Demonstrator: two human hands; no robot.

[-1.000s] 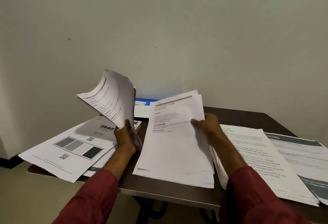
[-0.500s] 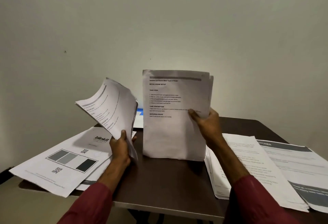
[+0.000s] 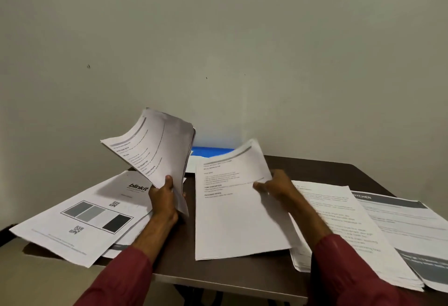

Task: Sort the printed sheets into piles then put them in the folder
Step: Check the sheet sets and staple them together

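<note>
Two grips, left hand (image 3: 164, 200) clutching sheaf (image 3: 157, 150), right hand (image 3: 278, 188) pinching blurred sheets (image 3: 237, 216), folder (image 3: 211, 152) mostly hidden

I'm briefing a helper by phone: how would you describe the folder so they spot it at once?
Look at the dark table against the wall. At its far edge, between the stack raised in the left hand and the sheets in the right hand, lies the folder. It alone is bright blue; everything around it is white or grey paper.
</note>
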